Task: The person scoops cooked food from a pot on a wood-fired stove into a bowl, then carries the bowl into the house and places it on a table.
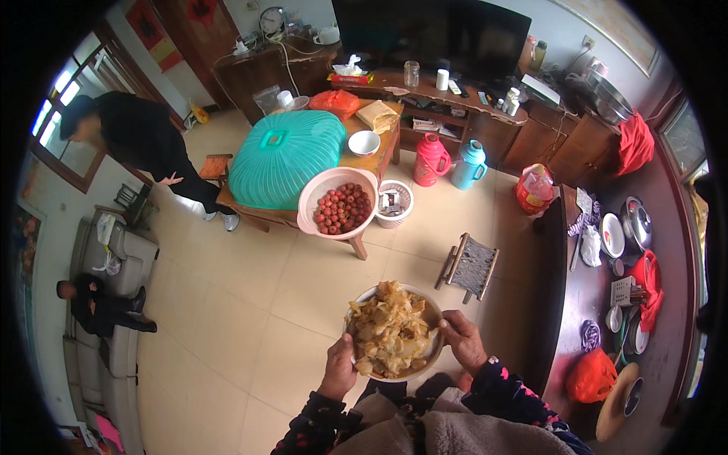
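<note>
A white-rimmed bowl (437, 354) is held level in front of my body, heaped with cooked cabbage (392, 333) in brownish sauce. My left hand (340, 368) grips its left rim, thumb on top. On the opposite side, my right hand (462, 341) clasps the rim the same way. The undersides of the fingers are hidden by the bowl. Beyond it stands a wooden table (372, 165) bearing a turquoise mesh food cover (284, 162), a small white bowl (364, 143) and a pink colander (307, 199) of red fruit (343, 209).
A folding stool (471, 267) and a waste basket (394, 203) stand on the tiled floor (307, 290). Red (430, 160) and blue (470, 165) thermos flasks are by the TV cabinet. One person (142, 131) bends left of the table; another (99, 307) sits on the sofa (122, 364). A sideboard (560, 318) runs along the right.
</note>
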`<state>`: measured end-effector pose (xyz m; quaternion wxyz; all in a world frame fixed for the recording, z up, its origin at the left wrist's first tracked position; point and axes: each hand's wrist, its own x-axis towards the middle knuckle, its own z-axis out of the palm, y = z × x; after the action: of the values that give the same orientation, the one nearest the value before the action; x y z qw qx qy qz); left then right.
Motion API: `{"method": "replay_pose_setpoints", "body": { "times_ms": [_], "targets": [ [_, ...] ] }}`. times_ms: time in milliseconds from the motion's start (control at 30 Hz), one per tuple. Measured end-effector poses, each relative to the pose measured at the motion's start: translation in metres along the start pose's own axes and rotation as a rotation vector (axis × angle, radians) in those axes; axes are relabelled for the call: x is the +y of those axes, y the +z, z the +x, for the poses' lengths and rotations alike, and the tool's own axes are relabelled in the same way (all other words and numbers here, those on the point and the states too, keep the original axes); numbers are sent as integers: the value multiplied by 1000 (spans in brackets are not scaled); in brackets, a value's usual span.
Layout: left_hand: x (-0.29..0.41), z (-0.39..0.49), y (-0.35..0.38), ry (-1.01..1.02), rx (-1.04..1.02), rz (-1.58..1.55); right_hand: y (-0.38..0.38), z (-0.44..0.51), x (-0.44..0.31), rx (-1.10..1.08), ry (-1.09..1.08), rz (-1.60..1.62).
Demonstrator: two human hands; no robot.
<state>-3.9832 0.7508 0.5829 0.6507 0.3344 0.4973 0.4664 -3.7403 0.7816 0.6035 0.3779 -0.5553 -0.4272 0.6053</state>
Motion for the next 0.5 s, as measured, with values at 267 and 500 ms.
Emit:
{"method": "replay_pose_setpoints", "body": {
  "times_ms": [267,500],
  "targets": [
    [3,47,-43,53,115,25,38,73,6,-68,23,84],
    [2,79,-64,380,96,864,45,130,14,-104,-54,-53]
  ]
}}
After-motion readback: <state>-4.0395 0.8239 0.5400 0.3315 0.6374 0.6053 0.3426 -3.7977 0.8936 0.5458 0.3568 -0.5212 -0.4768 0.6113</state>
